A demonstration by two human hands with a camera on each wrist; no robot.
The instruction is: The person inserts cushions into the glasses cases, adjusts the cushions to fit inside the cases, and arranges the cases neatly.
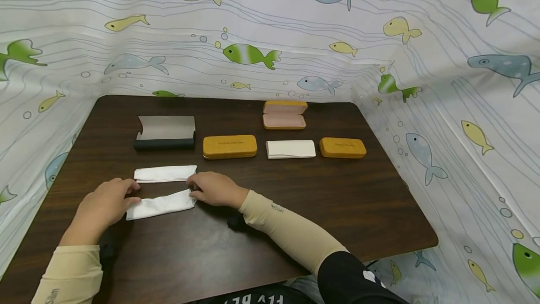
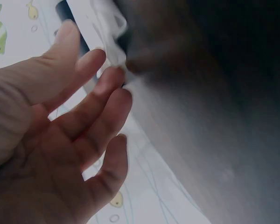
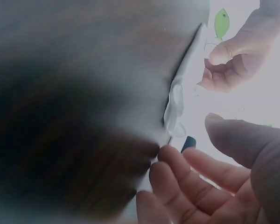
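Observation:
Two folded white cloths lie on the dark table in the head view, a far cloth (image 1: 164, 174) and a near cloth (image 1: 162, 204), one in front of the other. At their left ends is my left hand (image 1: 103, 201), thumb by the near cloth and fingertips by the far one. My right hand (image 1: 217, 189) is at their right ends in the same way. In the left wrist view, the thumb and loosely bent fingers (image 2: 107, 102) stand apart. The right wrist view likewise shows a gap between thumb and fingers (image 3: 177, 172); whether the fingertips touch cloth is unclear.
Behind the cloths stand an open dark case (image 1: 164, 143), a closed yellow case (image 1: 229, 147), a folded white cloth (image 1: 291, 149), a smaller closed yellow case (image 1: 342, 148) and an open yellow case with pink lining (image 1: 284, 121). A fish-patterned curtain (image 1: 270, 22) surrounds the table (image 1: 320, 210).

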